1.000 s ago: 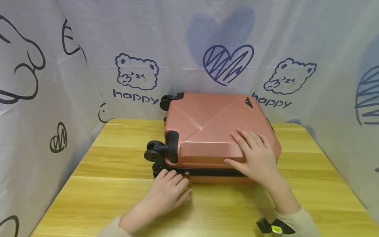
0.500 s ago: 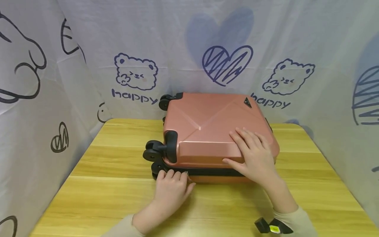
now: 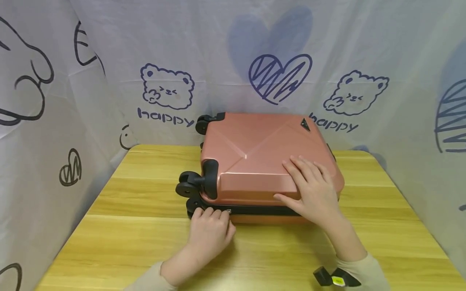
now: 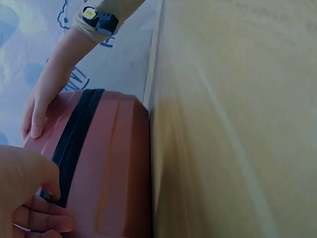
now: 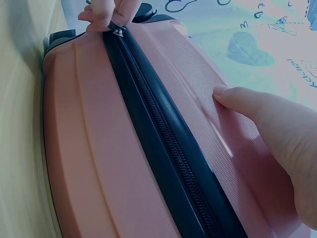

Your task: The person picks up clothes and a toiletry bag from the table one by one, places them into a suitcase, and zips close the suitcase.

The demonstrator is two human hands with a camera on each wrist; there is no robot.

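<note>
A pink hard-shell suitcase [image 3: 251, 149] lies flat on the table, its black zipper band [image 3: 262, 210] facing the front. My left hand [image 3: 209, 230] is at the band's left end, fingers curled over it. In the right wrist view its fingers pinch the pull of the zipper slider [image 5: 119, 32]; the pull itself is mostly hidden. Zipper teeth [image 5: 158, 119] run from the slider along the band and look closed together. My right hand [image 3: 313, 194] rests with spread fingers on the suitcase's top near the front right, its thumb on the slanted front face.
Black wheels [image 3: 189, 185] stick out on the suitcase's left side. The wooden table [image 3: 138, 194] extends around it. A white printed cloth [image 3: 218, 52] hangs behind and at both sides. A black device [image 3: 336, 279] is strapped to the right wrist.
My left hand has shifted slightly right, and its fingers now sit closer against the zipper slider. The right hand and the suitcase stay almost where they were.
</note>
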